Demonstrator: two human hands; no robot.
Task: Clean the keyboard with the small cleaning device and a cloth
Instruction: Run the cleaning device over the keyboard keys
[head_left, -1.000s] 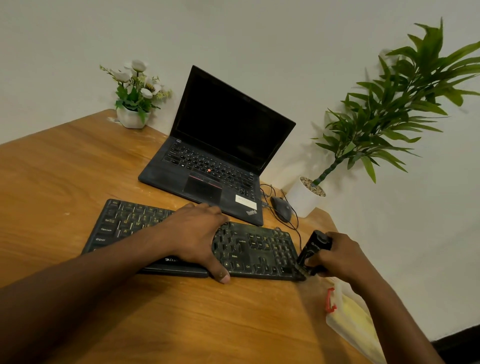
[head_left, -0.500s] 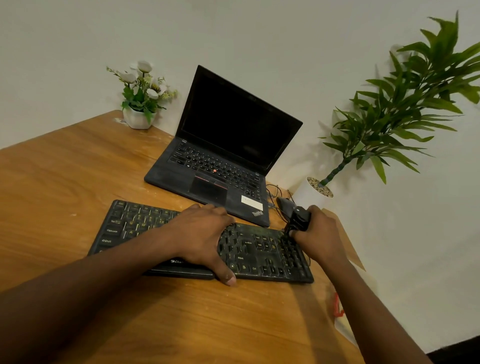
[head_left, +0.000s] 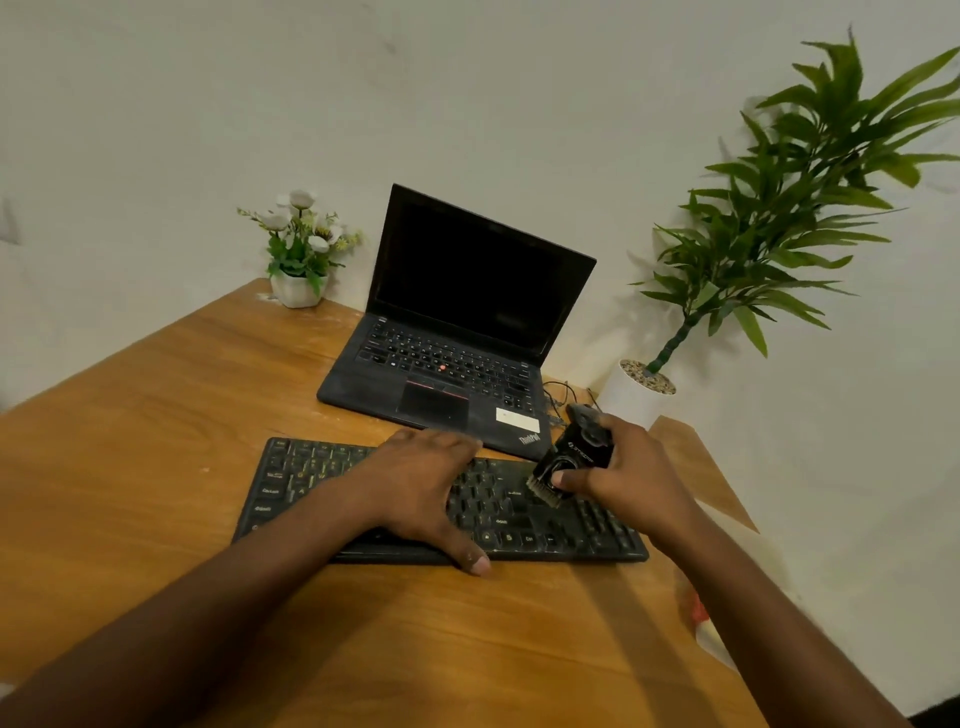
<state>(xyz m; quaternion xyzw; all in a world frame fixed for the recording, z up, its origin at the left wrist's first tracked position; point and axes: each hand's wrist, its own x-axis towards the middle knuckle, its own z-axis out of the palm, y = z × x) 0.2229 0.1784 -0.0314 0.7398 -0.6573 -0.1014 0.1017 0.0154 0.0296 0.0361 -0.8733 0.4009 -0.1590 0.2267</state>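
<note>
The left hand (head_left: 421, 488) steadies the black plastic keyboard (head_left: 291, 483) with straight fingers (head_left: 452, 446) while, right of centre, the right hand (head_left: 618, 475) clasps the small black cleaning device (head_left: 574, 457), likely light and rigid, by its body, bristles on the keys.

The left hand (head_left: 421, 488) hides the keyboard's (head_left: 311, 478) middle keys (cleaning device (head_left: 576, 457) covers most of the mouse (head_left: 581, 412)).
</note>
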